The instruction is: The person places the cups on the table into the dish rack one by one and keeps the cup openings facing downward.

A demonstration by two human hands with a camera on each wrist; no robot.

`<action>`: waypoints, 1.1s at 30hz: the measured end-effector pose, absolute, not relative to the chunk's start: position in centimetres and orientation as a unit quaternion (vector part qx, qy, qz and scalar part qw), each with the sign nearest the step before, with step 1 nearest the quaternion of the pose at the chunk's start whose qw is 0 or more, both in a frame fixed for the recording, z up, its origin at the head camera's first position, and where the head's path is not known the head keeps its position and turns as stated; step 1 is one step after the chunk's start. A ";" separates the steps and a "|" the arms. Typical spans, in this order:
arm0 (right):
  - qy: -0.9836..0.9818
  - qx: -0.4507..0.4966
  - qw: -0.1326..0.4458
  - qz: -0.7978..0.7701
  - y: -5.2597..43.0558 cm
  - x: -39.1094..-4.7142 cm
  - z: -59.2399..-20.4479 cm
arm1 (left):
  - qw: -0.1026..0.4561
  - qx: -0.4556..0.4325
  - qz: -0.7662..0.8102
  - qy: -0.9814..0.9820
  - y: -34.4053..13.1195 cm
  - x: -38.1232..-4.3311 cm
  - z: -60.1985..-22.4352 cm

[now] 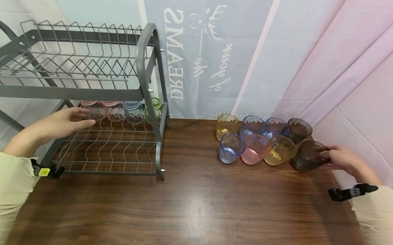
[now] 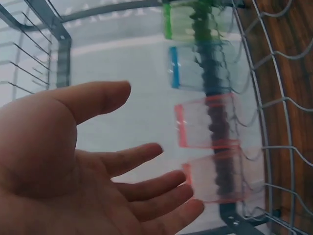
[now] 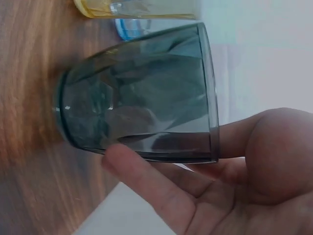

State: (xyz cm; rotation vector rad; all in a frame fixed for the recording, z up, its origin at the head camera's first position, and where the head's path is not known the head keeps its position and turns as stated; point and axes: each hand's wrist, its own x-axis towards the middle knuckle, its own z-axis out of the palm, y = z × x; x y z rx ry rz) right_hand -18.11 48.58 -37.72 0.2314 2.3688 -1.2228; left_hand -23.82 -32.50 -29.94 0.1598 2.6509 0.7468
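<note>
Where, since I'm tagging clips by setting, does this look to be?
Probably a staged, kitchen-like table setup: a metal dish rack and coloured glasses stand on a wood-grained tabletop, before a printed backdrop that looks like hung fabric.

Worn on the left arm: long sleeve (image 1: 5,192), pale cream-yellow, plain, loose in cut, creased toward the cuff. Fastened just beyond that cuff: black wristband (image 1: 35,166), fitted with a bright yellow label (image 1: 44,172) bearing dark marks too small to read, and a small black block (image 1: 56,171) at the inner side.

Worn on the right arm: matching sleeve (image 1: 378,214), same pale cream-yellow, softly folded. Fastened at its cuff: second black wristband (image 1: 367,188), with a short grey section (image 1: 355,192) carrying small pale marks, and another black block (image 1: 337,194), rounded at the edges.

Left hand (image 1: 63,124) and right hand (image 1: 341,158): both bare.
</note>
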 end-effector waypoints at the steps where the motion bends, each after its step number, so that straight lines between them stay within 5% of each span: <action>1: 0.856 0.084 0.237 -0.452 48.7 -18.1 -37.6 | 0.190 0.068 0.261 0.944 -32.3 -23.6 -29.8; 9: 0.824 0.095 0.268 -0.490 49.0 -17.7 -35.9 | 0.182 0.145 0.230 0.945 -29.8 -21.6 -28.6; 33: 0.900 0.000 0.210 -0.381 43.0 -16.1 -30.8 | 0.254 0.314 0.269 0.875 -20.4 -15.8 -25.0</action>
